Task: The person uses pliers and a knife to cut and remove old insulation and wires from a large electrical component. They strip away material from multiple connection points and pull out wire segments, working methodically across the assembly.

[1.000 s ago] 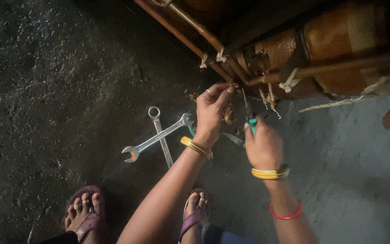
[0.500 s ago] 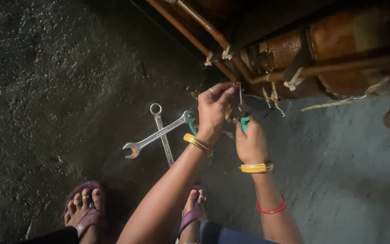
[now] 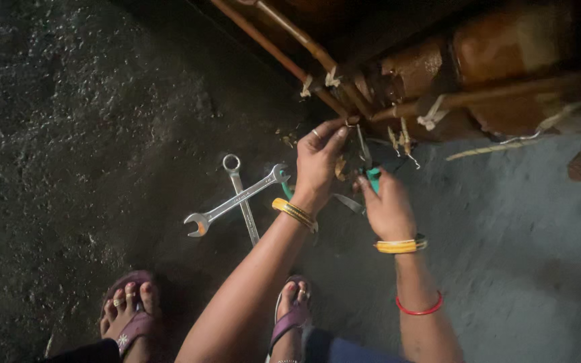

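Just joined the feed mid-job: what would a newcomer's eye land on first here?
First, the two hands at centre: the left hand pinches something small beside the copper pipes, while the right hand grips a green-handled tool. Next, two crossed wrenches lie on the dark floor, left of the hands.

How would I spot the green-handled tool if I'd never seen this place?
Start at the brown pipes running across the top, then drop to the two hands below them. The right hand grips the green-handled tool, its thin metal tip pointing up at the pipes. The two spanners lie crossed on the floor, all bare metal.
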